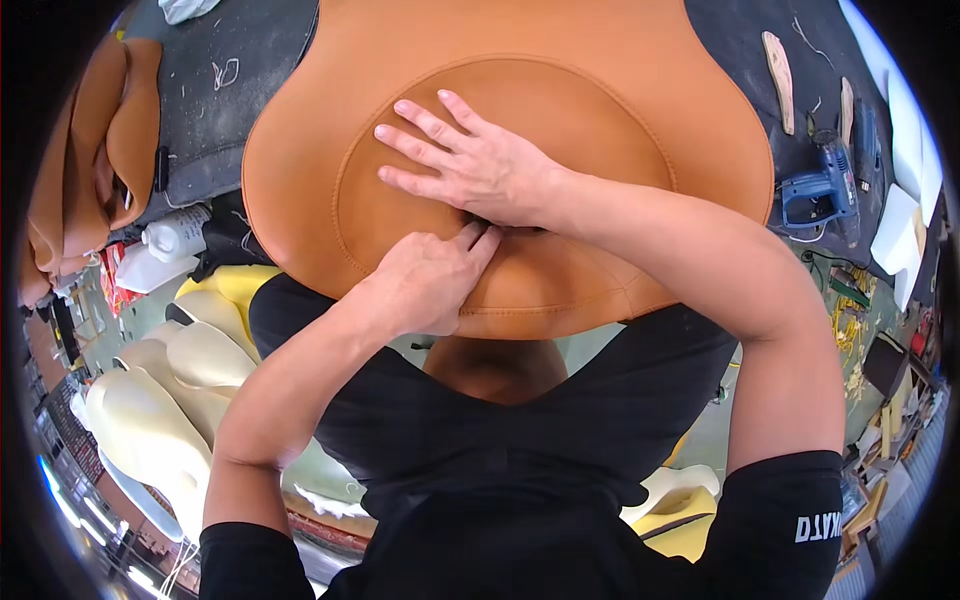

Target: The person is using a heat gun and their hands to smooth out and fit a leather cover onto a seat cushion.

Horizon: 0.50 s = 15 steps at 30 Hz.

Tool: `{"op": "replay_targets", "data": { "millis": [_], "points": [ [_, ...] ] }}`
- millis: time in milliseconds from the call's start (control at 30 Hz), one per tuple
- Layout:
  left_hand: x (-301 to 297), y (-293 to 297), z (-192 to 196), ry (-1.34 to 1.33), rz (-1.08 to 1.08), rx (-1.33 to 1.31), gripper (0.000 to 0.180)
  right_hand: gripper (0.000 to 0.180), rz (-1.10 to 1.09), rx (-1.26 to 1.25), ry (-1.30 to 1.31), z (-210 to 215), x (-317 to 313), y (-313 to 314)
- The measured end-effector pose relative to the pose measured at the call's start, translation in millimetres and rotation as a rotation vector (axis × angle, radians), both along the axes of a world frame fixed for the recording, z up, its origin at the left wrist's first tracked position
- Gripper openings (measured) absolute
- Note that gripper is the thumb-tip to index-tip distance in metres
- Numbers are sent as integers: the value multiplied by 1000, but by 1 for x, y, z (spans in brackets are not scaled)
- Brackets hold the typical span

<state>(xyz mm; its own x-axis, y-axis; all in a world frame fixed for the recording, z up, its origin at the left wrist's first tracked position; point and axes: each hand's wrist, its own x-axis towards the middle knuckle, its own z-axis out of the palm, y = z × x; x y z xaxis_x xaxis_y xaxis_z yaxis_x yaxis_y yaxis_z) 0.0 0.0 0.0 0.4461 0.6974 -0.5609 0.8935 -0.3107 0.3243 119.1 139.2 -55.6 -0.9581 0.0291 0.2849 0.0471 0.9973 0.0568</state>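
Observation:
A tan leather-covered chair seat [320, 110] with a round stitched seam lies in front of me, its near edge at my thighs. My right hand [475, 165] rests flat on the leather inside the seam, fingers spread; its thumb is hidden. Just below it, my left hand [425, 278] is bent at a dark slit [520, 231] in the leather. Its fingers curl into the slit and grip the leather at its edge, with the fingertips out of sight. The right forearm crosses over the right part of the seat.
A blue power tool [822, 190] and a wooden stick [778, 82] lie on the dark table at right. More tan leather pieces [88, 150] are at far left, near a white plastic bottle [177, 233]. Cream foam shapes [150, 420] stand on the floor at lower left.

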Motion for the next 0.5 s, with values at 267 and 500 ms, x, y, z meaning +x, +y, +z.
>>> {"op": "replay_targets", "data": {
  "millis": [267,500],
  "points": [
    [0,7,-1,-19,83,-40,89,52,-49,29,-18,-11,-10,-6],
    [3,-2,-4,-88,161,-63,78,53,-48,-112,-118,-9,-2,-1]
  ]
}}
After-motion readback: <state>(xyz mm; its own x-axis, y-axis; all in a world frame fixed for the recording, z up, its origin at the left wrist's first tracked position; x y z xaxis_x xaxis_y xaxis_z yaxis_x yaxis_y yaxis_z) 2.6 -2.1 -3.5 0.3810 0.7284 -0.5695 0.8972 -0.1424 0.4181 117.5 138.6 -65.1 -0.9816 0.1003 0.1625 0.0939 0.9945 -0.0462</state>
